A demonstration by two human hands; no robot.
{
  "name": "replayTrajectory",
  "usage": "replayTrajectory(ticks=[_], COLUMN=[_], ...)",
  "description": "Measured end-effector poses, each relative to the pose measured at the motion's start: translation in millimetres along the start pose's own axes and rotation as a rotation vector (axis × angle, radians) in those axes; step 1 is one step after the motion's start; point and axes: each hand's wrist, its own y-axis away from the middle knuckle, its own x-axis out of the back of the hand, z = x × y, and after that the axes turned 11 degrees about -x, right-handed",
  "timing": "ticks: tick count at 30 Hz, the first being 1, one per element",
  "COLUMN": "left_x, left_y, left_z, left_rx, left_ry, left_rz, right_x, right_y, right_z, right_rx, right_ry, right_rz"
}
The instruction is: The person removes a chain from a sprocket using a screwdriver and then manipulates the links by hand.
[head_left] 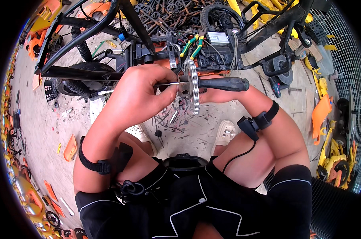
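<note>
In front of me a sprocket [194, 85] with a silver chain round its rim is held up edge-on. A small square metal bracket [183, 87] sits at its left side. My left hand [146, 89] is closed, thumb and forefinger at that bracket. A thin metal shaft shows in the gap between them. On the sprocket's other side, a screwdriver with a black handle [224, 83] points right, lying across my right hand [218, 96]. That hand is closed behind the sprocket, which hides most of its fingers. Green-and-yellow-handled pliers [196, 47] rest just beyond, on the frame.
A black vehicle frame [94, 28] with wheels stands ahead, bearing a silver controller box [218, 38] and cables. A heap of rusty parts [164, 18] lies behind it. A cordless drill [275, 85] is on the floor at right. Orange and yellow panels [322, 113] line both sides.
</note>
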Motion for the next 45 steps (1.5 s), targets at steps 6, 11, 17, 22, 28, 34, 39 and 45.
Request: replayTrajectory(ticks=[6, 11, 17, 22, 28, 34, 39, 45], left_x=[-2.3, 0.3, -2.4, -0.7, -2.7, -1.5, 1.1, 2.7], left_y=[0.2, -4.2, -3.1, -2.0, -2.1, -1.9, -2.5, -4.1], left_z=[-1.2, 6.2, 4.7, 5.5, 1.2, 3.4, 1.7, -10.4], left_rx=[-0.025, -0.020, 0.023, 0.040, -0.015, 0.022, 0.037, 0.015], left_ry=[0.012, 0.019, 0.041, 0.040, 0.039, 0.028, 0.011, -0.028], left_rz=[0.007, 0.003, -0.009, -0.010, 0.009, 0.010, -0.006, -0.089], right_x=[7.0, 1.5, 2.0, 2.2, 7.1, 1.3, 2.2, 30.2], right_y=[1.5, -2.3, -3.4, 1.7, 5.9, -0.2, -3.4, 1.3], right_z=[-24.1, -16.7, 12.7, 3.9, -19.8, -14.5, -7.0, 12.4], right_rx=[-0.070, -0.015, 0.010, -0.057, -0.008, 0.025, 0.007, -0.190], right_ry=[-0.381, -0.324, -0.154, -0.067, -0.249, -0.296, -0.275, -0.644], right_rz=[0.066, 0.129, 0.040, -0.031, 0.046, 0.052, 0.085, 0.192])
